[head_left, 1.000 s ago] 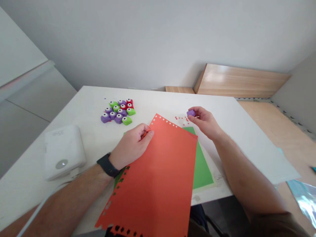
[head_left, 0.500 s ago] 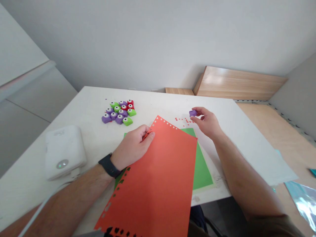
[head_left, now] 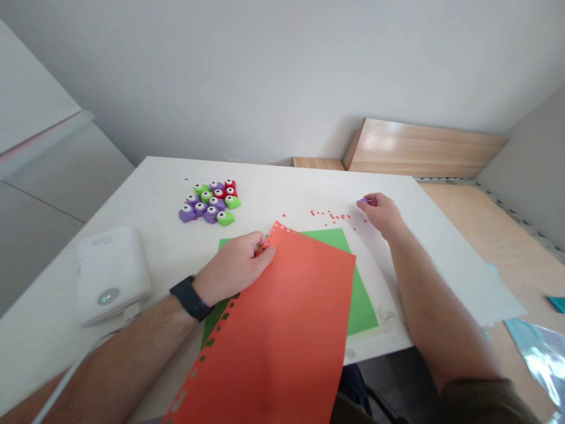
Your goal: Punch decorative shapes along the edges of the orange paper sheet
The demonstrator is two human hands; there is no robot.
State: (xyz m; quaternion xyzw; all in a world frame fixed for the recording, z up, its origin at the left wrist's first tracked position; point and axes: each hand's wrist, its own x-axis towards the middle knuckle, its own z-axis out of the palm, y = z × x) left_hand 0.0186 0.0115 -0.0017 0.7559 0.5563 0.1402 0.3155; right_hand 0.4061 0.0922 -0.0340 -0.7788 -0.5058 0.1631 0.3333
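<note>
My left hand (head_left: 233,265) pinches the top edge of an orange-red paper sheet (head_left: 273,324), whose edges carry rows of punched holes. That sheet lies partly over a green paper sheet (head_left: 357,294). My right hand (head_left: 382,215) is shut on a small purple craft punch (head_left: 362,201), mostly hidden by the fingers. Scattered red paper dots (head_left: 331,216) lie on the table just left of that hand. Farther left, a tight cluster of purple, green and red craft punches (head_left: 209,203) stands on the white table (head_left: 282,182).
A white boxy device (head_left: 110,274) with a small light sits left of my left forearm, a white cable running past it. A white sheet (head_left: 477,288) overhangs the table's right edge. Wooden boards stand behind the table, and shiny foil (head_left: 538,359) lies low at right.
My right hand has moved right, away from the red dots, with the purple punch now more hidden. More red dots show, and more of the green sheet's top edge is visible.
</note>
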